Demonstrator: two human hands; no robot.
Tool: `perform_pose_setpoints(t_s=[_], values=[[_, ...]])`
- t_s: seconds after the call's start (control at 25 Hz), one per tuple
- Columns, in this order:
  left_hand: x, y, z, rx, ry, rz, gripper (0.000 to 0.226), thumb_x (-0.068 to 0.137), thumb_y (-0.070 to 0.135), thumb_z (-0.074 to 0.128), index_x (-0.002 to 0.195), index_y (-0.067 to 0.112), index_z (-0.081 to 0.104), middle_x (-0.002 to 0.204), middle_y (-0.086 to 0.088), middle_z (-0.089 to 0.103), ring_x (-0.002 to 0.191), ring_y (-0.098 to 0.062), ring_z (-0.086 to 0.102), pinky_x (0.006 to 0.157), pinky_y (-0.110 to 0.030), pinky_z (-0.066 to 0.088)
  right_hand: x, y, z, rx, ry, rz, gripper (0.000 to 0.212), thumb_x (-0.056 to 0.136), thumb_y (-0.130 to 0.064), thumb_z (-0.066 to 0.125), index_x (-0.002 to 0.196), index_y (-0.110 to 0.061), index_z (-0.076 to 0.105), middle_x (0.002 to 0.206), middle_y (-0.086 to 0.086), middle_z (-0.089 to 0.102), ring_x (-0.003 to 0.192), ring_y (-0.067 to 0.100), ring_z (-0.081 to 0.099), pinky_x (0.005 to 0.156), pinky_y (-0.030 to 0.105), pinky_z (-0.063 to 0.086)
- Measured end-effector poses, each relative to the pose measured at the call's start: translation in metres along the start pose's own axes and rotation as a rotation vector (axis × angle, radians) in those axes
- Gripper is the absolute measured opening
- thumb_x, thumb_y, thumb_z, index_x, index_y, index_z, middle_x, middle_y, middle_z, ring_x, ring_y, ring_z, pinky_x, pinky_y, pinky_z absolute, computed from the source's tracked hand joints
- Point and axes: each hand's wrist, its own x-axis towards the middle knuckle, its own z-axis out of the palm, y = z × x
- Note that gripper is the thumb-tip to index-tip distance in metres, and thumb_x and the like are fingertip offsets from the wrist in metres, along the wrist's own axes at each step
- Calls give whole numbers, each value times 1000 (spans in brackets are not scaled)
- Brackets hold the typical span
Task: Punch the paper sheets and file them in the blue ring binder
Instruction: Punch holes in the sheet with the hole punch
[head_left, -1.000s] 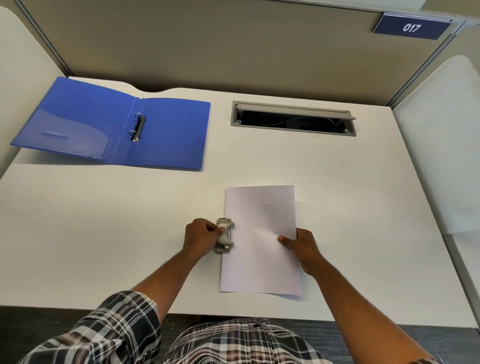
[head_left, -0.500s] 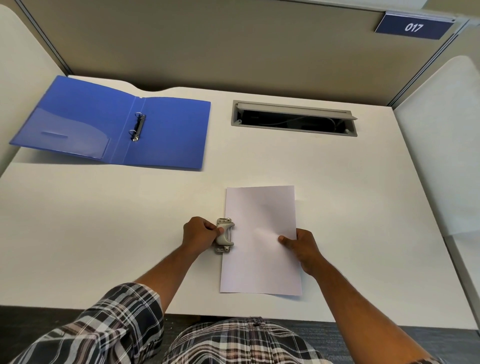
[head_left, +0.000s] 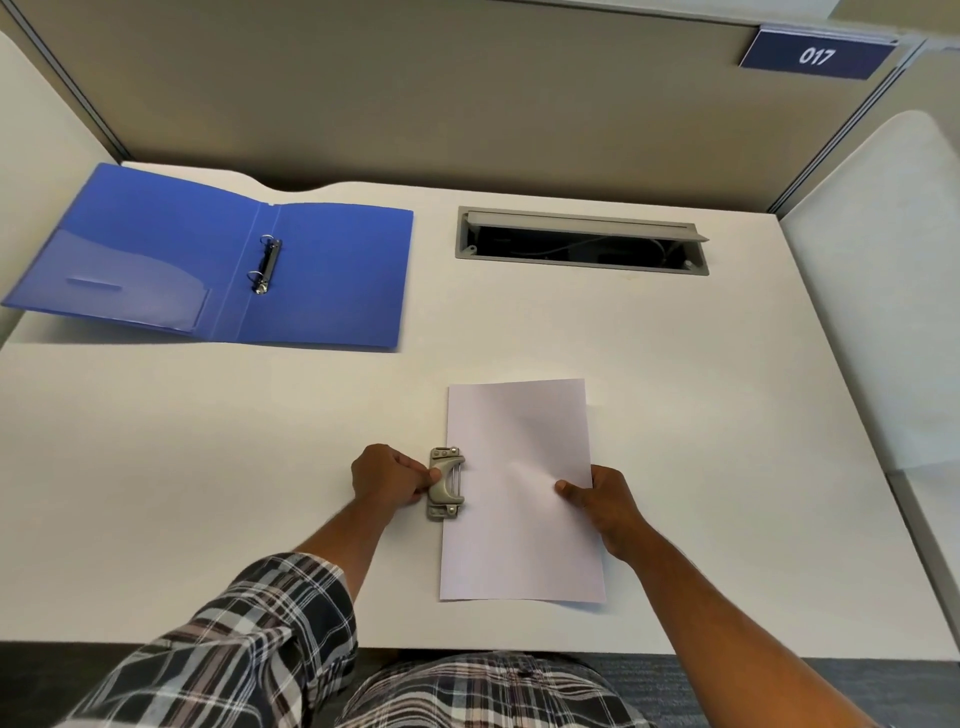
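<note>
Now | left hand (head_left: 387, 475) grips hole punch (head_left: 445, 484) on sheet's left edge — right hand (head_left: 605, 501) pinches paper sheet (head_left: 519, 467) steady | blue ring binder (head_left: 218, 260) open upper left — ready for filing

A plaid shirt (head_left: 467, 691) in black, white, grey and dull pink fills the lower left and centre of the frame; its short sleeve (head_left: 249, 639) leaves both forearms bare.

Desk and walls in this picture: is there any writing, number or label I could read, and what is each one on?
"017": white digits on a dark blue plate fixed at the top of the back partition, upper right.
No other text shows: the paper sheets, blue ring binder and hole punch show no readable writing.
</note>
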Motion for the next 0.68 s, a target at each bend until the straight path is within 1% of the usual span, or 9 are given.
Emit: perform_pose_setpoints(t_s=[0.04,0.12,0.24,0.32,0.4,0.44,0.48,0.6,0.68], values=[[0,-1,0,13,1,14,25,55,21,97,56,9,75,55,-8,72,53,-24,73,67,-36,64,0,1,0,-2,1,2,11,84,-11,81,94,-10,78,89,7,81,73,21,76,64,32,61],[2,-2,-2,32,-3,33,27,55,22,97,56,8,75,55,-9,72,55,-26,73,71,-38,63,0,1,1,-11,10,8,12,85,-11,81,97,-10,78,92,8,81,78,25,75,74,39,62],[-2,-3,-2,44,-3,39,28,56,23,96,57,6,74,55,-9,72,55,-26,73,71,-39,63,0,0,2,-21,11,15,14,85,-11,80,100,-9,77,96,11,80,84,31,75,83,47,61],[-4,-1,-3,31,-10,41,27,56,22,96,59,6,74,58,-11,73,53,-24,73,68,-37,63,0,-2,2,-26,12,15,15,86,-10,80,100,-8,77,98,13,80,86,33,75,85,49,61],[-6,3,-6,-9,-37,22,26,57,19,96,61,4,75,66,-15,75,49,-21,70,60,-32,63,-1,-2,3,-31,18,9,16,86,-11,80,101,-8,77,98,12,80,88,34,75,85,49,61],[-8,3,-7,-27,-54,16,27,58,19,96,63,3,75,69,-16,75,50,-19,69,57,-29,61,-2,-1,3,-32,17,5,16,86,-11,80,101,-8,77,98,12,80,90,35,75,85,48,61],[-9,4,-7,-35,-69,16,27,59,20,95,66,3,75,72,-15,76,52,-19,69,57,-29,61,-3,-1,3,-29,16,2,16,86,-11,80,101,-8,77,98,12,80,91,36,75,85,49,61],[-14,3,-5,-19,-92,35,25,67,24,89,71,3,75,76,-14,76,66,-25,73,73,-39,63,-4,-1,2,-15,10,-1,15,86,-10,79,101,-8,77,100,13,80,92,37,75,87,51,61],[-18,2,0,-26,-73,45,23,70,24,84,71,3,75,77,-14,76,76,-30,75,78,-43,62,-4,0,3,-12,8,2,15,86,-10,79,101,-8,77,99,13,80,92,37,76,87,51,62]])
